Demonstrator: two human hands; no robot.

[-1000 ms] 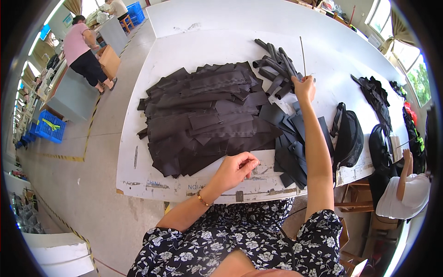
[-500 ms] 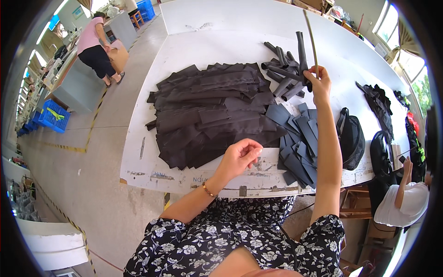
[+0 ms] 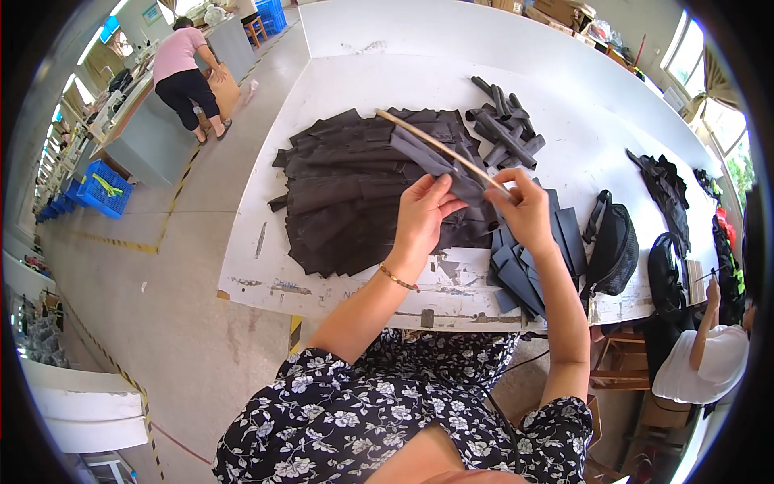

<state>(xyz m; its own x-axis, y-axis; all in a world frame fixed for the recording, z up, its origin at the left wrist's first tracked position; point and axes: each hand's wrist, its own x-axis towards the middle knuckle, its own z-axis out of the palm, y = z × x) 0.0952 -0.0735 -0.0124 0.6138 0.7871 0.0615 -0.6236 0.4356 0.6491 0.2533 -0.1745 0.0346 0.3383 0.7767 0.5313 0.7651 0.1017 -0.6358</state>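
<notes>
Above the big pile of black fabric pieces [image 3: 330, 202], my left hand [image 3: 421, 216] pinches a dark fabric tube [image 3: 418, 153] between thumb and fingers. My right hand [image 3: 526, 208] grips the near end of a thin wooden stick [image 3: 442, 148], which slants up and left alongside the tube. Whether the stick runs partly inside the tube, I cannot tell. Under my right forearm lie several flat dark grey strips [image 3: 524, 278]. Beyond the hands, several rolled black tubes [image 3: 508, 133] are heaped on the white table [image 3: 387, 81].
A black mesh pouch [image 3: 617, 250] lies right of my right arm, with more black fabric [image 3: 665, 185] beyond. A low white wall [image 3: 484, 32] borders the table's far side. One person [image 3: 184, 68] bends over a cardboard piece at left; another [image 3: 705, 355] sits at right.
My right hand has come down and left with the stick, which now points up-left. My left hand has risen and taken hold of the fabric tube. The person at left bends lower.
</notes>
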